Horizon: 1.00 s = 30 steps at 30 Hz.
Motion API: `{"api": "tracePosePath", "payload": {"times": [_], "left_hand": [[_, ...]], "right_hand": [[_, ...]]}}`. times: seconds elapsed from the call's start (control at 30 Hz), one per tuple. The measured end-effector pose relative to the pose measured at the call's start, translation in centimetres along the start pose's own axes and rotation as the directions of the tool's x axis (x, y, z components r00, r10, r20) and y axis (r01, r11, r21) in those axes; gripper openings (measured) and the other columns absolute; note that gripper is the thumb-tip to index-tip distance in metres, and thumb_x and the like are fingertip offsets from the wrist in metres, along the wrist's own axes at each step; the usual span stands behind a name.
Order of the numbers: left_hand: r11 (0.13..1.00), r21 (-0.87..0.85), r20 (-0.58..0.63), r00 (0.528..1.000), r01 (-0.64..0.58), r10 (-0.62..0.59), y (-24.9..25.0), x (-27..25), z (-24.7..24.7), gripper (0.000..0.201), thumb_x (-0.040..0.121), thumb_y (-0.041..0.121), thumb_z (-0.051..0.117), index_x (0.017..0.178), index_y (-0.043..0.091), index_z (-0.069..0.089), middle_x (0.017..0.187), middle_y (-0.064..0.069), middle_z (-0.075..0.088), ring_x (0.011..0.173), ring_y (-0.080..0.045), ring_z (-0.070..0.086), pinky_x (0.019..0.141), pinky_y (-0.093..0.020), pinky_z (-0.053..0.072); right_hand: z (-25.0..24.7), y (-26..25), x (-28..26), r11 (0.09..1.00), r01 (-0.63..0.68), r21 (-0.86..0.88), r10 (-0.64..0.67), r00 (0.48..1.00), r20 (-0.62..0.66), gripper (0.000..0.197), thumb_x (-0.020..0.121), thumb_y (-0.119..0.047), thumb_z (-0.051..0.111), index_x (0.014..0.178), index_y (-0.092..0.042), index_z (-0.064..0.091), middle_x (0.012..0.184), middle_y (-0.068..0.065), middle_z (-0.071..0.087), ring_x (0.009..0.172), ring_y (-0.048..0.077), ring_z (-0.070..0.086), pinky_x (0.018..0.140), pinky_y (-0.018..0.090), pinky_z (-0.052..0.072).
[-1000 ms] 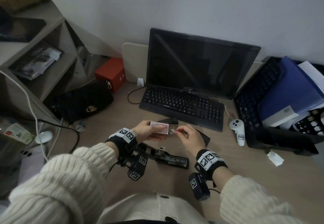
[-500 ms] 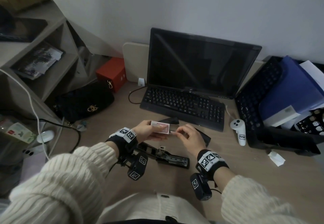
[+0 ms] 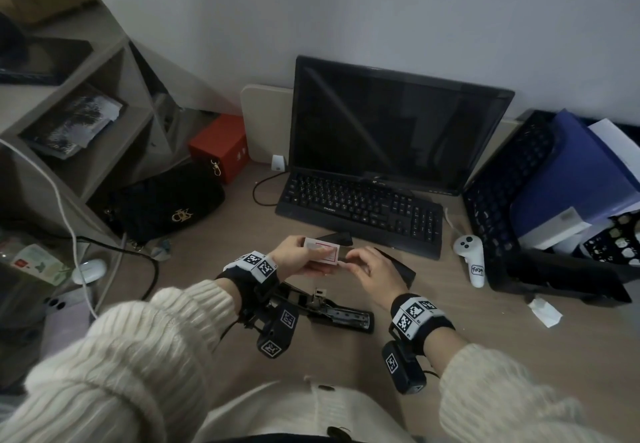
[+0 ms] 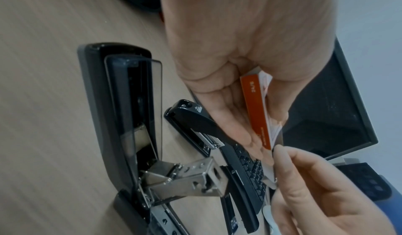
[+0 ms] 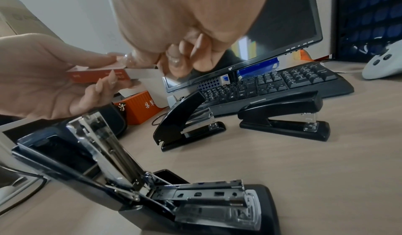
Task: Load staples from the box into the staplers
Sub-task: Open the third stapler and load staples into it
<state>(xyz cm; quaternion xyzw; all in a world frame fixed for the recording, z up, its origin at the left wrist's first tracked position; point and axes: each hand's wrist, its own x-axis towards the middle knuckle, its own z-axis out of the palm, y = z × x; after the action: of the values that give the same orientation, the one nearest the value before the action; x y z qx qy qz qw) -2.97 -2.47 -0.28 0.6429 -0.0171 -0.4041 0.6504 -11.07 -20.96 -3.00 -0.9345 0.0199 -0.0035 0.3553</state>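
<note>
My left hand holds the small staple box, white on top with a red frame, above the desk. Its side is orange in the wrist views. My right hand pinches a pale flap that sticks out of the box's right end. Under the hands a black stapler lies swung open, its metal staple channel bare. Two closed black staplers stand by the keyboard, one left of the other.
A keyboard and a dark monitor stand behind the hands. A white controller and a black mesh rack are to the right. A black bag, a red box and cables lie to the left.
Hardly anything differs. Both hands stay at the staple box, and the right fingers keep their pinch at its right end.
</note>
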Motion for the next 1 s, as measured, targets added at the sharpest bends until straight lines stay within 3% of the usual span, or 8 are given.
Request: {"api": "tracePosePath", "payload": {"times": [0.13,0.33,0.47,0.53,0.6,0.7,0.83,1.0], "left_hand": [[1.000,-0.014,-0.008,1.000,0.002,-0.003,-0.1,0.0,-0.1,0.019,0.093,0.016,0.066,0.105,0.001,0.064,0.102,-0.023,0.072,0.075,-0.019,0.074,0.067,-0.024,0.061],[0.999,-0.048,-0.021,1.000,0.019,-0.020,0.0,0.0,-0.5,0.014,0.092,0.016,0.068,0.098,0.004,0.064,0.095,-0.017,0.072,0.084,-0.026,0.071,0.074,-0.028,0.061],[0.999,-0.048,-0.029,0.999,0.017,-0.018,0.0,0.1,-0.5,0.016,0.091,0.018,0.069,0.099,0.005,0.066,0.093,-0.013,0.073,0.082,-0.022,0.072,0.075,-0.028,0.062],[0.999,-0.039,-0.017,1.000,0.021,-0.022,0.1,0.2,-0.6,0.016,0.091,0.018,0.069,0.099,0.004,0.066,0.093,-0.014,0.073,0.082,-0.022,0.072,0.075,-0.028,0.062],[0.999,-0.038,-0.007,1.000,0.024,-0.025,0.0,0.2,-0.6,0.019,0.091,0.018,0.069,0.102,0.002,0.066,0.098,-0.018,0.073,0.085,-0.025,0.072,0.074,-0.027,0.061],[0.998,-0.054,-0.019,1.000,0.017,-0.018,-0.1,0.2,-0.9,0.026,0.092,0.018,0.068,0.110,-0.001,0.065,0.103,-0.021,0.072,0.085,-0.026,0.073,0.072,-0.027,0.061],[0.998,-0.064,-0.045,0.999,0.017,-0.020,0.0,0.2,-1.2,0.026,0.092,0.017,0.067,0.110,-0.001,0.063,0.095,-0.020,0.073,0.072,-0.020,0.074,0.069,-0.026,0.062],[0.998,-0.060,-0.122,0.992,0.020,-0.027,-0.3,0.2,-1.9,0.023,0.093,0.015,0.067,0.107,-0.002,0.062,0.090,-0.023,0.073,0.067,-0.020,0.074,0.066,-0.027,0.062]], "right_hand": [[0.2,0.1,0.0,0.996,-0.053,0.065,0.052,0.999,0.009,0.019,0.089,-0.029,0.062,0.104,-0.017,0.060,0.097,-0.008,0.056,0.079,0.011,0.054,0.074,0.024,0.046],[0.6,0.1,0.2,0.973,-0.141,0.182,0.143,0.990,0.005,0.023,0.083,-0.037,0.069,0.098,-0.025,0.056,0.093,-0.007,0.057,0.067,0.007,0.050,0.068,0.024,0.046],[0.5,0.3,0.2,0.963,-0.162,0.216,0.172,0.985,-0.029,0.017,0.079,-0.037,0.073,0.085,-0.029,0.059,0.089,-0.006,0.061,0.082,0.020,0.060,0.078,0.036,0.052],[0.4,0.3,0.3,0.975,-0.125,0.181,0.135,0.990,-0.041,0.016,0.079,-0.035,0.073,0.083,-0.025,0.062,0.088,-0.003,0.063,0.084,0.020,0.059,0.076,0.032,0.049],[0.2,0.0,0.2,0.987,-0.092,0.129,0.099,0.994,-0.047,0.019,0.081,-0.037,0.071,0.086,-0.020,0.063,0.087,-0.002,0.062,0.079,0.020,0.057,0.071,0.027,0.045],[0.1,0.0,0.0,0.992,-0.114,0.048,0.117,0.991,-0.060,0.027,0.084,-0.047,0.061,0.091,-0.021,0.060,0.087,-0.009,0.059,0.064,0.016,0.052,0.062,0.032,0.046],[0.0,0.4,-0.4,0.976,-0.201,0.087,0.209,0.974,-0.086,0.040,0.077,-0.068,0.049,0.092,-0.032,0.056,0.085,0.006,0.067,0.068,0.026,0.061,0.064,0.043,0.052],[-0.4,1.1,-1.0,0.941,-0.289,0.175,0.315,0.938,-0.144,0.030,0.081,-0.052,0.064,0.091,-0.023,0.063,0.081,-0.007,0.065,0.072,0.015,0.063,0.071,0.039,0.056]]}}
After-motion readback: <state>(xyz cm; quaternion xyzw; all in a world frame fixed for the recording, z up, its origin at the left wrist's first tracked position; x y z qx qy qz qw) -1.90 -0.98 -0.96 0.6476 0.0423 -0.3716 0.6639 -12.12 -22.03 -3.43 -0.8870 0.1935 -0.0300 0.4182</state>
